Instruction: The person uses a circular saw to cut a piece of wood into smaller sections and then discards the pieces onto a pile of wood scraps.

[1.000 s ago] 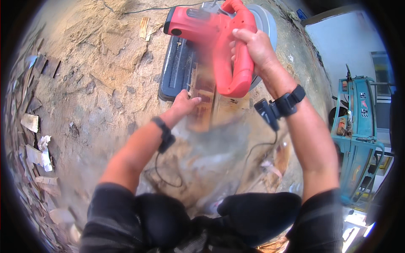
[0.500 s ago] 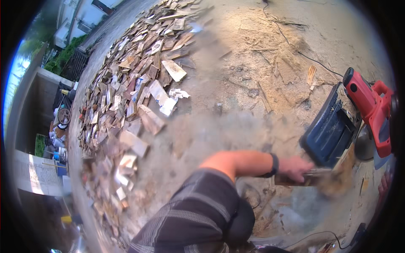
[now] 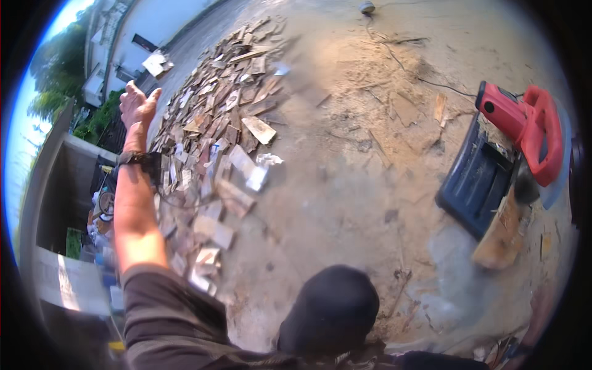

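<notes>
Tan-grey ground [image 3: 327,209] dusted with sawdust spreads in front of me, and across its left side lies a broad heap of flat brown and pale wooden offcuts [image 3: 213,120]. Off to my right stands a chop saw [image 3: 507,116] with a red motor housing, a red loop handle and a ribbed black base. My knee in dark cloth [image 3: 333,308] juts up low in the middle. A tan wooden board [image 3: 501,237] sticks out toward me beside the saw's base. My left hand [image 3: 138,110] is stretched out past the heap's left side, fingers spread, holding nothing. My right hand [image 3: 541,305] is a blur at the lower right rim; I can't tell whether it is gripping anything. Just beyond my left fingertips, apart from them, is a whitish, flat-sided piece [image 3: 158,63], seemingly wood.
</notes>
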The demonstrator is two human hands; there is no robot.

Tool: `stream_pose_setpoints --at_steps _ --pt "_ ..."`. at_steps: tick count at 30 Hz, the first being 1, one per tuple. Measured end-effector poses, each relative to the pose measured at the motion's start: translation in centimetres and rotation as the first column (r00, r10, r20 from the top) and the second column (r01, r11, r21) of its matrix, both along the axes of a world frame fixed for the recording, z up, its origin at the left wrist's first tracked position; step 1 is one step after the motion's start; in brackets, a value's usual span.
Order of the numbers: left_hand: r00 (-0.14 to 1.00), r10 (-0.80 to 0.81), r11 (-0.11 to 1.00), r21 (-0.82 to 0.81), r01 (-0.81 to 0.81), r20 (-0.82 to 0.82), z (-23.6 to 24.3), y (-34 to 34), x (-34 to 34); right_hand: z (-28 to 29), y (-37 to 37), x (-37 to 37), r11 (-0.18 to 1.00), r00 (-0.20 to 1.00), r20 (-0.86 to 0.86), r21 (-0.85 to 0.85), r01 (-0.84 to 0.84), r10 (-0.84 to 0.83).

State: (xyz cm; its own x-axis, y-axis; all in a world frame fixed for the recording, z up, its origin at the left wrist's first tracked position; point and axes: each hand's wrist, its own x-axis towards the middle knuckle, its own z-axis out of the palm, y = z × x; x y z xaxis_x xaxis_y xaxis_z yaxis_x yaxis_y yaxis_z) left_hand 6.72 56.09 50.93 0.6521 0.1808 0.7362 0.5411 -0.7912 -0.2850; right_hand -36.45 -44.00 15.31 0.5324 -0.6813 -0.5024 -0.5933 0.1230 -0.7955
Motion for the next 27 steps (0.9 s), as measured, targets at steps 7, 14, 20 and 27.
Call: stream_pose_setpoints --at_steps 7,14,20,27 --pt "0.572 -0.787 0.523 -0.741 0.422 -0.229 -15.8 -8.4 4.7 -2.5 7.0 3.0 0.995 0.995 -0.032 0.011 -0.098 0.098" --pt "0.035 -0.912 0.409 -0.904 0.125 -0.408 -28.9 -31.0 -3.9 -11.4 14.6 5.7 0.963 1.0 -0.027 0.27 -0.007 0.015" --pt "-0.395 -0.821 0.503 -0.85 -0.157 -0.413 -37.9 -50.0 -11.4 -17.4 17.7 7.1 0.788 0.938 0.166 0.596 0.151 -0.305" --pt "-0.158 -0.974 0.225 -0.813 -0.537 -0.165 -45.6 -63.8 -18.7 -17.0 19.3 7.8 0.726 0.853 0.281 0.671 0.152 -0.439"
